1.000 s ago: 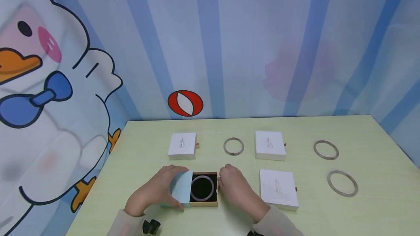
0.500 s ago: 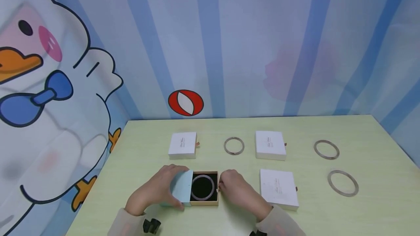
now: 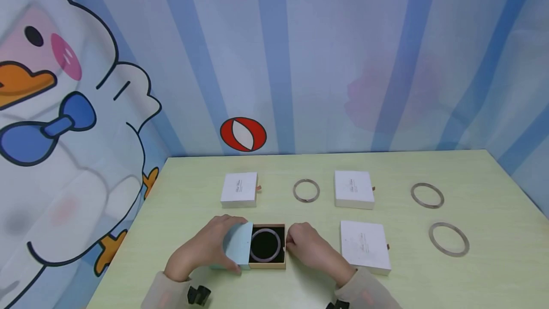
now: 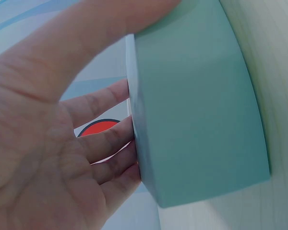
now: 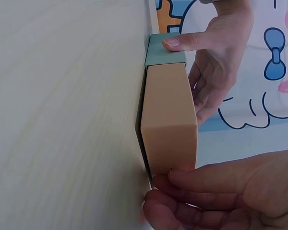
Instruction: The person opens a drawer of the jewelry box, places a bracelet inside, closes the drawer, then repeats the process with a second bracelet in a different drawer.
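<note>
Gripping a pale blue sleeve [image 3: 238, 247] between thumb and fingers with the left hand [image 3: 206, 247], and pinching at the right end of a tan drawer [image 3: 267, 266] with the right hand [image 3: 312, 252]; too covered there to tell the exact hold. Backed by a striped blue backdrop [image 3: 326, 61] printed with a white duck [image 3: 86, 156] at left. Set out below on a pale table [image 3: 420, 280]. Flanked at right by a large white box [image 3: 364, 244], just beyond the right hand, and farther back by a smaller white box [image 3: 352, 186] and a left-hand white box [image 3: 238, 186]. Open at the sleeve's right side, showing the drawer's black lining in the table's near part. Scattered at right with a large greyish ring [image 3: 454, 254] and a second ring [image 3: 431, 206] behind it. Fitted inside the drawer with a pale ring [image 3: 279, 245], lying flat. Dotted between the two back boxes with a small ring [image 3: 306, 200]. Trimmed with a tiny orange tab [image 3: 259, 188] on the left-hand white box.
</note>
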{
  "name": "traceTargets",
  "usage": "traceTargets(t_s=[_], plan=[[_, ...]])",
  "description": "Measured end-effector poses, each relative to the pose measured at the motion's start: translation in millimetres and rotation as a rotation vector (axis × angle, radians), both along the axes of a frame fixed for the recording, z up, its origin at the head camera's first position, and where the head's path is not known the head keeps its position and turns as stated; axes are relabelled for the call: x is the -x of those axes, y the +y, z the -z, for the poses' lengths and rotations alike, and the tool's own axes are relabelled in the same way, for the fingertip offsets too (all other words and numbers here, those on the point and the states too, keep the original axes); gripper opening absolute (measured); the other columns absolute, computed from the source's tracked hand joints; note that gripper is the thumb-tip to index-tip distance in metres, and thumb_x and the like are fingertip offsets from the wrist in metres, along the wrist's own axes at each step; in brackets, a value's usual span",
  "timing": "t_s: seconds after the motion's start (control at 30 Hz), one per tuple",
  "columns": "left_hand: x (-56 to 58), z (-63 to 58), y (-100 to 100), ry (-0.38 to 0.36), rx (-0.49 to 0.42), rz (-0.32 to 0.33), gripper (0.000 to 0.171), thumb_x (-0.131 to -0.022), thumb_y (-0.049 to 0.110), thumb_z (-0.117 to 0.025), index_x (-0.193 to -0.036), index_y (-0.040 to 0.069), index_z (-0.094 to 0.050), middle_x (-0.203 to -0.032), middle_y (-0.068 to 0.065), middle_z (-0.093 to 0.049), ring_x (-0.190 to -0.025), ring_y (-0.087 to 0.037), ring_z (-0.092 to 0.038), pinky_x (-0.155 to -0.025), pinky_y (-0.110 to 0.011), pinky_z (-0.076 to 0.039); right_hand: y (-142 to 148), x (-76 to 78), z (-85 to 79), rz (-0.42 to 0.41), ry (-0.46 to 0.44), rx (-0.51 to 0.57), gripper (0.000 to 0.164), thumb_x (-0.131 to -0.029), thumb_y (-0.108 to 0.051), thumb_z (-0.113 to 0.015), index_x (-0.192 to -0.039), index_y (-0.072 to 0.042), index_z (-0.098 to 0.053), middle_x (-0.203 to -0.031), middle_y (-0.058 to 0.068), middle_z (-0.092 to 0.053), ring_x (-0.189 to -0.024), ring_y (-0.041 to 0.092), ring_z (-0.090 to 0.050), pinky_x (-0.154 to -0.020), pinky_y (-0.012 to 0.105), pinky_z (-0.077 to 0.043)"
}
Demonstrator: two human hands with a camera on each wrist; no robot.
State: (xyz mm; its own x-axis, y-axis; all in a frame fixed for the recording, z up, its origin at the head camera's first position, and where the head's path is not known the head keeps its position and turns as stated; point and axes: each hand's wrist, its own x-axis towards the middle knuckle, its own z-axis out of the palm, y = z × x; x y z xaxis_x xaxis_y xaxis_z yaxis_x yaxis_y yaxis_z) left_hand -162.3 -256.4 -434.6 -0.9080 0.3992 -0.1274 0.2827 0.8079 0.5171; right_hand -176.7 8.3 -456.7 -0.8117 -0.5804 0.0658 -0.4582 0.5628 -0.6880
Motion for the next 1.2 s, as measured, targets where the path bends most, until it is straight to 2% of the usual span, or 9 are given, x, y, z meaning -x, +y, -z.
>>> traceTargets(t_s=[0.13, 0.4, 0.83, 1.2], plan=[[-0.3, -1.5, 1.0, -0.002, 0.003, 0.0, 0.101, -0.051, 0.033, -0.101, -0.137, 0.007, -0.054, -0.131, -0.011, -0.056, -0.114, -0.03, -0.048, -0.095, -0.053, -0.044, -0.3, 0.4, 1.7, 0.002, 0.022, 0.017, 0.033, -0.082, 0.011, -0.062, -0.059, -0.009, -0.05, -0.058, -0.006, -0.042, -0.055, 0.008, -0.038, -0.052, 0.024, -0.033], [-0.6, -2.1, 1.3, -0.009, -0.002, 0.002, 0.102, -0.051, 0.034, -0.101, -0.138, 0.007, -0.054, -0.132, -0.012, -0.055, -0.114, -0.031, -0.047, -0.095, -0.054, -0.044, 0.2, 0.9, 5.1, 0.023, 0.015, 0.042, 0.026, -0.082, 0.011, -0.065, -0.064, -0.006, -0.057, -0.062, -0.004, -0.051, -0.057, 0.008, -0.044, -0.053, 0.024, -0.039], [0.3, 1.0, 2.0, -0.012, 0.005, -0.021, 0.1, -0.051, 0.034, -0.101, -0.137, 0.011, -0.055, -0.131, -0.008, -0.056, -0.113, -0.029, -0.047, -0.093, -0.052, -0.045, -0.5, 1.5, 3.5, 0.028, 0.033, 0.03, 0.033, -0.081, 0.012, -0.063, -0.06, -0.01, -0.052, -0.058, -0.006, -0.045, -0.054, 0.005, -0.04, -0.05, 0.022, -0.036], [0.8, 1.9, 0.7, -0.006, -0.004, -0.005, 0.1, -0.051, 0.034, -0.101, -0.137, 0.01, -0.055, -0.131, -0.009, -0.056, -0.114, -0.029, -0.047, -0.094, -0.053, -0.045, -3.7, 1.2, 3.9, 0.028, 0.026, 0.034, 0.034, -0.081, 0.01, -0.064, -0.058, -0.012, -0.051, -0.055, -0.007, -0.044, -0.053, 0.005, -0.04, -0.05, 0.022, -0.036]])
